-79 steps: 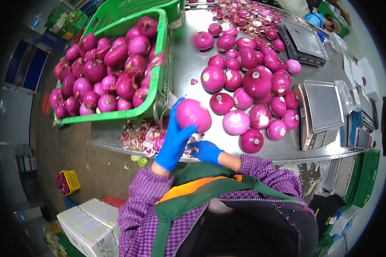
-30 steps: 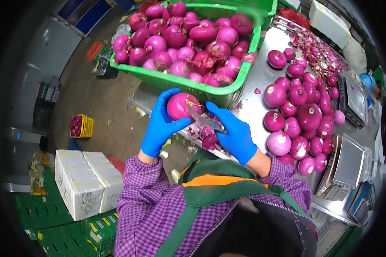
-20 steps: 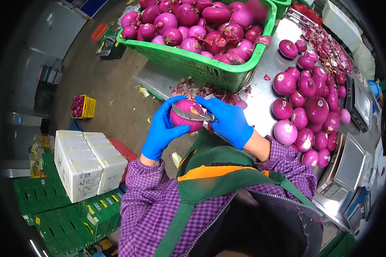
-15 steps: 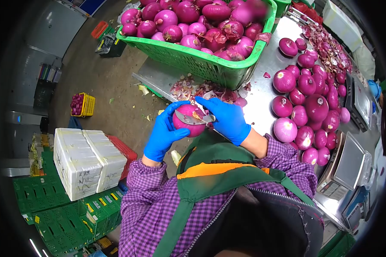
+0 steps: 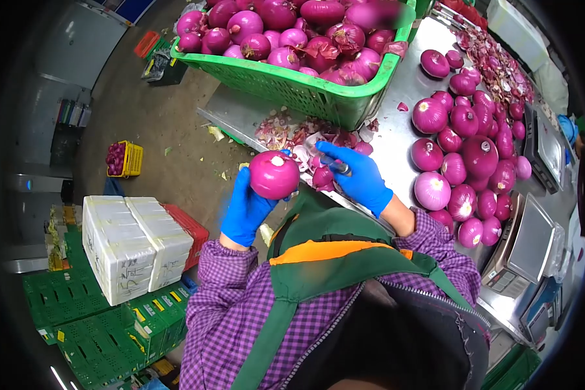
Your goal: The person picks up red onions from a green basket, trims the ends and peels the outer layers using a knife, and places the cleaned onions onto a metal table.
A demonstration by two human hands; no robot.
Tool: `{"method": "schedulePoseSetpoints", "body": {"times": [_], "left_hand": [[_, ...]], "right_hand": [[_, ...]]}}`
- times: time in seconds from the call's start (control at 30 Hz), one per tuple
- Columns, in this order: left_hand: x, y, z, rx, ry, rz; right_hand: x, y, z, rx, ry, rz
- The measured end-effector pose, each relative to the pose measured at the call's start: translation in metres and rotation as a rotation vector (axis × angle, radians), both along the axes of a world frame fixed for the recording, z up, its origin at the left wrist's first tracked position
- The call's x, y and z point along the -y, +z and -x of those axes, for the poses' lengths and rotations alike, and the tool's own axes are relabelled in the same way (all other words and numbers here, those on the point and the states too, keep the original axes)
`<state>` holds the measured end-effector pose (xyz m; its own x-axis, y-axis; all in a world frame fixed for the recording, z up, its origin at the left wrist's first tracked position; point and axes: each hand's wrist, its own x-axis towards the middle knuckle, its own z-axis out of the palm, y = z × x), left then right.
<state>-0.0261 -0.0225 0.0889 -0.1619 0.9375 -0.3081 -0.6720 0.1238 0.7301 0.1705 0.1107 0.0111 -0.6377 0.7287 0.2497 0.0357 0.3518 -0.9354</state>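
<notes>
My left hand (image 5: 244, 211), in a blue glove, is closed around a red onion (image 5: 273, 177) from below and the left. The onion's skin is smooth and glossy, with a pale cut spot on top. To the right, apart from the onion, my gloved right hand (image 5: 363, 182) grips a knife (image 5: 344, 170). Its handle end shows by the fingers; the blade can hardly be made out. Onion peelings (image 5: 283, 132) lie on the metal table (image 5: 400, 140) just beyond both hands.
A green crate (image 5: 344, 97) heaped with red onions stands ahead on the table. Many peeled onions (image 5: 464, 122) lie to the right, beside scales (image 5: 530, 240) and a heap of skins (image 5: 497, 65). White foam boxes (image 5: 120, 250) and green crates (image 5: 91, 338) stand at the left.
The knife has come away from the onion and moved right with my right hand. My left hand has turned the onion, so its pale cut spot now shows on top.
</notes>
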Motion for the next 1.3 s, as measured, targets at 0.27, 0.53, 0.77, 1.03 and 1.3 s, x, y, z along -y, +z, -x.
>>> {"method": "schedulePoseSetpoints", "body": {"times": [0.27, 0.53, 0.77, 1.03, 1.3], "left_hand": [[-0.006, -0.023, -0.005, 0.666, -0.12, 0.157], [-0.003, -0.037, -0.008, 0.875, -0.084, 0.084], [-0.016, -0.042, -0.014, 0.443, 0.062, -0.14], [-0.015, -0.054, -0.031, 0.428, 0.112, -0.036], [-0.005, -0.052, -0.042, 0.431, 0.071, -0.056]], "right_hand": [[0.009, 0.033, 0.004, 0.153, 0.137, -0.281], [-0.012, 0.0, -0.013, 0.431, -0.03, -0.163], [-0.002, -0.011, -0.008, 0.081, -0.042, 0.212], [0.02, 0.006, 0.011, 0.097, -0.142, -0.072], [0.01, -0.01, 0.003, 0.263, -0.171, -0.222]]}}
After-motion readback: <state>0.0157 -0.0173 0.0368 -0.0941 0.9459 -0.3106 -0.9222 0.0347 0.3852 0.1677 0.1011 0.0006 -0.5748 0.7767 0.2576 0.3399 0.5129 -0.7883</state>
